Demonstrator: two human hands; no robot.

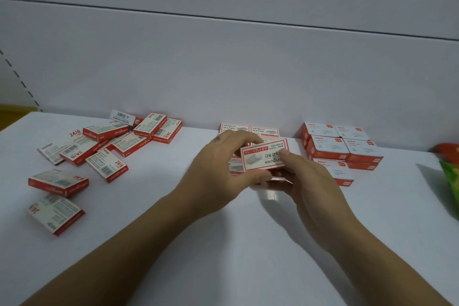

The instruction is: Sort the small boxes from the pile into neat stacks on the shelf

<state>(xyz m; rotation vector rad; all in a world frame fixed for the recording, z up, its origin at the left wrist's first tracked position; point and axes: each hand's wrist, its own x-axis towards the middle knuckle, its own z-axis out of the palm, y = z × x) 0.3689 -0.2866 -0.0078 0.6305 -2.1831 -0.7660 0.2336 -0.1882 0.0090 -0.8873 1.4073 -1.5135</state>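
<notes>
The left hand [218, 161] and right hand [310, 179] hold one staple box [264, 156], fingers [236, 136] curled round its sides, above the neat stacks [263, 130] far-centre on the shelf [223, 243]. It is probably light, stiff card, best gripped by its edges. The pile [106, 141] lies left.

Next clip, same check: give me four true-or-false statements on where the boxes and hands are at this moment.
1. The left hand and the right hand both hold a small box over the shelf. True.
2. The unsorted boxes lie right of the hands. False: the loose pile lies to their left.
3. The held box's print reads upside down to the camera. True.
4. Nothing is stacked yet. False: neat stacks stand behind the hands, and orange boxes are stacked further right.
</notes>
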